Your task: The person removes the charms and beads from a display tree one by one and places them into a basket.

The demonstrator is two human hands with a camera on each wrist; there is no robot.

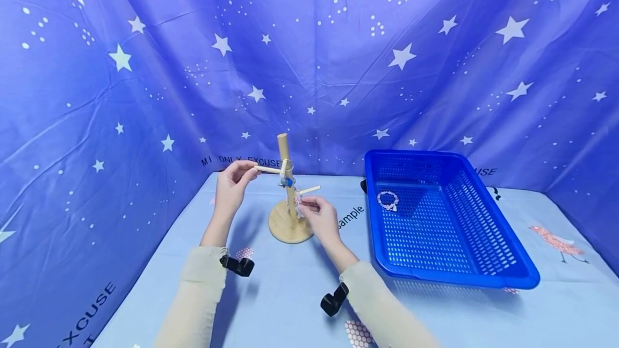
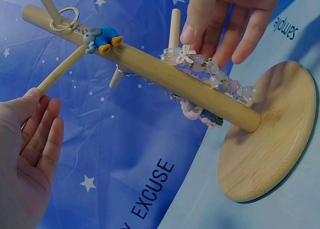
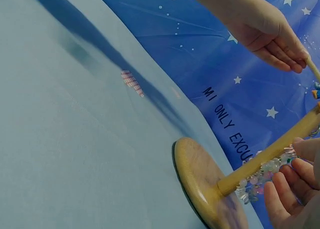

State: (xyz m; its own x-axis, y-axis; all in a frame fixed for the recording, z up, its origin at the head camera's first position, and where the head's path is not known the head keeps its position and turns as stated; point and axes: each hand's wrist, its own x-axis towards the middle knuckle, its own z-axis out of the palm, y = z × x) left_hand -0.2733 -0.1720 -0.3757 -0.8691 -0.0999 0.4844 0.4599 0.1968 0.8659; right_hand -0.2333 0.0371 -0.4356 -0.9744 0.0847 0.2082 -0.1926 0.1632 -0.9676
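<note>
A wooden stand with side pegs point(image 1: 283, 146) stands upright on its round base point(image 2: 272, 154). My left hand point(image 1: 234, 187) pinches the tip of one upper peg point(image 2: 62, 74) between thumb and fingers. Low on the post, my right hand point(image 1: 323, 219) pinches a beaded bracelet with a pink bow point(image 2: 215, 74) between thumb and forefinger, its other fingers loosely extended. That bracelet lies around the post, beside a lower peg point(image 1: 310, 190). A keychain with a blue and grey figure point(image 2: 104, 39) hangs against the post. Below it, a pink and grey charm point(image 2: 200, 114) is partly hidden behind the post.
To the right sits a blue perforated basket point(image 1: 459, 279), with another beaded bracelet point(image 1: 393, 208) inside it. A light blue printed cloth point(image 1: 285, 294) covers the table. Behind it hangs a blue star-patterned curtain point(image 1: 309, 69).
</note>
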